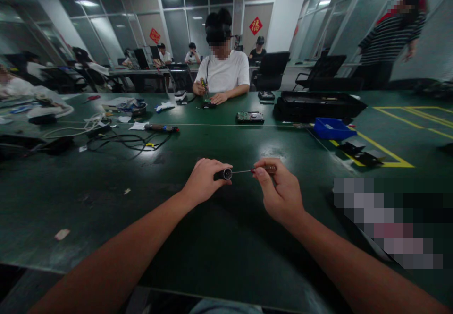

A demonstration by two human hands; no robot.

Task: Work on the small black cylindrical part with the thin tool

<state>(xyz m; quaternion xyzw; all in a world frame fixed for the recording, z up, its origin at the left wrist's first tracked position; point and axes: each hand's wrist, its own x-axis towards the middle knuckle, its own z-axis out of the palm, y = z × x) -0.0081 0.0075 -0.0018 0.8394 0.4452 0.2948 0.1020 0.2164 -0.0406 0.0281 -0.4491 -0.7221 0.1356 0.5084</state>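
Observation:
My left hand (205, 180) is closed around a small dark cylindrical part (227, 174) with a pale ring on its end face. What kind of part it is I cannot make out. A screwdriver (271, 168) with a brownish-red handle is gripped in my right hand (281, 189). Its thin metal shaft points left, and the tip meets or lies just beside the ringed end of the part. Both hands are above the green table (148, 238), roughly at the middle of the view.
Across the table a person in white (222, 71) works with a screwdriver. An opened hard drive (250, 116), a long black casing (314, 106) and a blue bin (332, 128) lie ahead to the right. Cables (130, 141) and an electric screwdriver (162, 128) lie left.

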